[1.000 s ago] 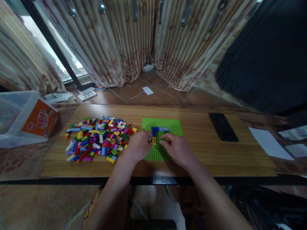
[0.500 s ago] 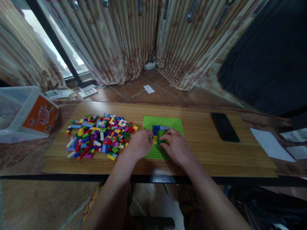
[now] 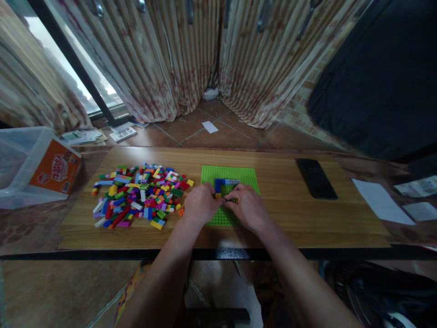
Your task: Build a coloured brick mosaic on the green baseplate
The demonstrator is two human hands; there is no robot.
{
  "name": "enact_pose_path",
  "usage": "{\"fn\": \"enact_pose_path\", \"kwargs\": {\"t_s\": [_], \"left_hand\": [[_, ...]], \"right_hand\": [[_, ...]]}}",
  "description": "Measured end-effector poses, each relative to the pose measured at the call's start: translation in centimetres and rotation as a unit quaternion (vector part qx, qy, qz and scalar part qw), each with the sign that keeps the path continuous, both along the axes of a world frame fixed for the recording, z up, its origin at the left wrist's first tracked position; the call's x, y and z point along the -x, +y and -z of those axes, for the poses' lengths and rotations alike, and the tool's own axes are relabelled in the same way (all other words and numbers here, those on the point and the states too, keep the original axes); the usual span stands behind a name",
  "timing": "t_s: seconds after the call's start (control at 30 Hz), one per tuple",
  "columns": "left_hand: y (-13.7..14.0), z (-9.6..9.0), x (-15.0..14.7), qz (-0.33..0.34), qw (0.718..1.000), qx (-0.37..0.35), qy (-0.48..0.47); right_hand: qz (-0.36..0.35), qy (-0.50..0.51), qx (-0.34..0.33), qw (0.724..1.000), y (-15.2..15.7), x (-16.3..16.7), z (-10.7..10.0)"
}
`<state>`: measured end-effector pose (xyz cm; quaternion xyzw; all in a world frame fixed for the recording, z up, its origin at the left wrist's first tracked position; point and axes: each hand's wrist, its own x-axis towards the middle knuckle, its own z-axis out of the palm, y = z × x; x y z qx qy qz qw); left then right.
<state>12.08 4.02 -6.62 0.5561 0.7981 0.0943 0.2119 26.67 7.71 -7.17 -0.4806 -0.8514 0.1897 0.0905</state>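
On the table lies a green studded baseplate [image 3: 227,172] with an angled line of toy bricks on it. Dark blue bricks [image 3: 217,186] form the corner, pale blue-grey bricks [image 3: 231,181] run right from it, and a yellow brick [image 3: 217,196] is partly covered at the near end. My left hand [image 3: 202,203] is closed over the plate's left side, its fingertips beside the yellow brick. From the right, my right hand [image 3: 248,206] pinches close to the left fingertips, below the bricks. What either hand's fingers hold is hidden.
A pile of loose coloured bricks [image 3: 136,196] spreads left of the plate. A black phone [image 3: 317,179] lies at the right of the wooden table [image 3: 280,182]. Left of the table stands a clear plastic bin [image 3: 20,168]; white paper [image 3: 382,200] lies past the right side.
My left hand's fingertips have moved right and now meet the right hand's over the plate, covering more of the yellow brick. The view has shifted slightly.
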Motion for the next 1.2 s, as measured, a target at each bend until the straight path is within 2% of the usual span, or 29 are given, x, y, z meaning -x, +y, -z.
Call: {"fn": "enact_pose_path", "kwargs": {"t_s": [0.27, 0.47, 0.67, 0.8, 0.87, 0.93, 1.1, 1.2], "left_hand": [[1.0, 0.2, 0.1, -0.02, 1.0, 0.019, -0.002], [1.2, 0.1, 0.2, 0.0, 1.0, 0.016, -0.005], [1.0, 0.6, 0.6, 0.001, 1.0, 0.0, -0.022], [0.8, 0.3, 1.0, 0.023, 0.999, -0.011, -0.043], [0.6, 0.2, 1.0, 0.032, 0.998, -0.017, -0.053], [0.4, 0.1, 0.9, 0.03, 0.998, -0.029, -0.054], [-0.1, -0.4, 0.0, -0.016, 0.995, -0.074, -0.057], [-0.2, -1.0, -0.7, -0.044, 0.978, -0.175, -0.1]], "right_hand": [[-0.003, 0.002, 0.017, 1.0, 0.4, -0.2, 0.4], [0.001, 0.014, -0.011, 1.0, 0.0, -0.2, 0.8], [0.003, 0.094, -0.003, 0.996, 0.2, -0.7, 1.2], [0.089, 0.223, 0.04, 0.97, 1.7, -2.2, 0.8], [0.136, 0.261, 0.034, 0.955, 2.4, -2.9, 0.7], [0.154, 0.283, 0.016, 0.947, 2.7, -3.3, 0.7], [0.137, 0.301, 0.0, 0.944, 2.0, -2.8, 0.6], [0.116, 0.293, -0.015, 0.949, 1.3, -1.9, 0.2]]}}
